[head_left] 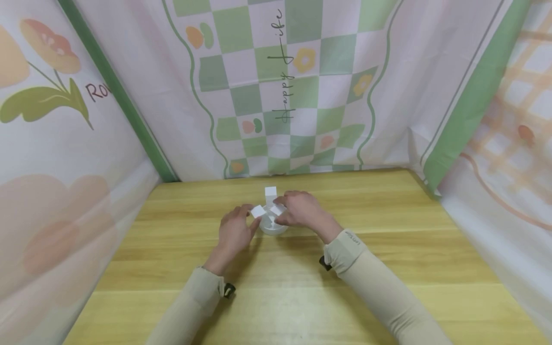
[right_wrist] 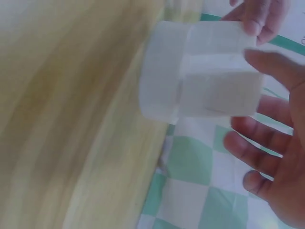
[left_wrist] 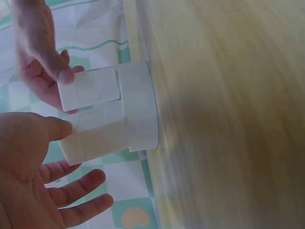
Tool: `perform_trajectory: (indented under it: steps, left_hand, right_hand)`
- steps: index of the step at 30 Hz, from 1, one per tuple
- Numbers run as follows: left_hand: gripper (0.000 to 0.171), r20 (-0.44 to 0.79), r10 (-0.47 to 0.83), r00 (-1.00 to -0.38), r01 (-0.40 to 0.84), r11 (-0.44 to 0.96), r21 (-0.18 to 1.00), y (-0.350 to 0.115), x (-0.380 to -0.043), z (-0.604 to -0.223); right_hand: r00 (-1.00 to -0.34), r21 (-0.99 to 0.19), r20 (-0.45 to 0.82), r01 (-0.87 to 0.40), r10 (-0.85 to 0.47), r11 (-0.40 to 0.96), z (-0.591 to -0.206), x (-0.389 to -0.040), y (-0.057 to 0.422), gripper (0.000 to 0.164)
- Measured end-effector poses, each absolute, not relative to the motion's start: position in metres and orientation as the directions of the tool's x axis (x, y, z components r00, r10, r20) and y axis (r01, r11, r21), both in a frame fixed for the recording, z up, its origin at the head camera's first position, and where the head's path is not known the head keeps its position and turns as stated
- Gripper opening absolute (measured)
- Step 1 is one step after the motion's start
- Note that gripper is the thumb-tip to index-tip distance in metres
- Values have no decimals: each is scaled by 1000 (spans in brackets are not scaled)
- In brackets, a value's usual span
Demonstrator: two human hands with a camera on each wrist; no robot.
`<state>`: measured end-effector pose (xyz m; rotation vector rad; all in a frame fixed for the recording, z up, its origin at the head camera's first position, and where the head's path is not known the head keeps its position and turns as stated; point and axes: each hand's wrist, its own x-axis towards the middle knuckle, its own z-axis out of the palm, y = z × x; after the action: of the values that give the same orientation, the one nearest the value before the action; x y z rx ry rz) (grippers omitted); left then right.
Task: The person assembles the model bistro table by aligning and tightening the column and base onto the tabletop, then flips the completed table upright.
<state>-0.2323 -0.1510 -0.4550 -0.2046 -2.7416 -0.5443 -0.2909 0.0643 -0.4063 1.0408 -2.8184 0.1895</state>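
A round white base (head_left: pixel 273 230) stands on the wooden table, with several white rectangular blocks upright on it. My left hand (head_left: pixel 235 231) pinches the left block (head_left: pixel 258 212) near its top between thumb and forefinger, its other fingers spread loosely. My right hand (head_left: pixel 304 211) holds the right block (head_left: pixel 277 210) between thumb and fingers. At the back a taller-looking block (head_left: pixel 270 192) rises free of both hands. The left wrist view shows the left block (left_wrist: pixel 97 136) and the right block (left_wrist: pixel 90 89) side by side against the base (left_wrist: pixel 138 107). The lower ends of the blocks are partly hidden.
The wooden table (head_left: pixel 276 302) runs back to a hanging checked cloth (head_left: pixel 297 96) at its far edge. Patterned cloths hang on the left (head_left: pixel 64 201) and right (head_left: pixel 509 158) too. Dark wrist straps (head_left: pixel 229 290) show beneath the sleeves.
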Motion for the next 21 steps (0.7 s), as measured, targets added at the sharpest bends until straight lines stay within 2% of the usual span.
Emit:
perform_trajectory:
  steps: [4, 7, 12, 16, 21]
  left_hand:
    - [44, 361, 69, -930, 207, 911, 358, -150, -232, -455]
    - [44, 364, 70, -929, 209, 911, 357, -149, -232, -455]
    - [44, 361, 79, -929, 213, 912, 350, -149, -231, -456]
    - [44, 367, 76, -927, 212, 914, 346, -149, -231, -455]
    - [44, 356, 71, -932, 205, 912, 355, -150, -231, -453]
  right_hand:
    - [-761, -97, 141, -648, -634, 756, -405, -292, 64, 47]
    - [-789, -113, 152, -613, -596, 782, -406, -294, 63, 40]
    - [-827, -168, 167, -561, -537, 811, -412, -298, 60, 37]
    - [-822, -247, 168, -570, -544, 784, -415, -298, 57, 50]
    - [-806, -186, 227, -587, -547, 788, -417, -298, 58, 45]
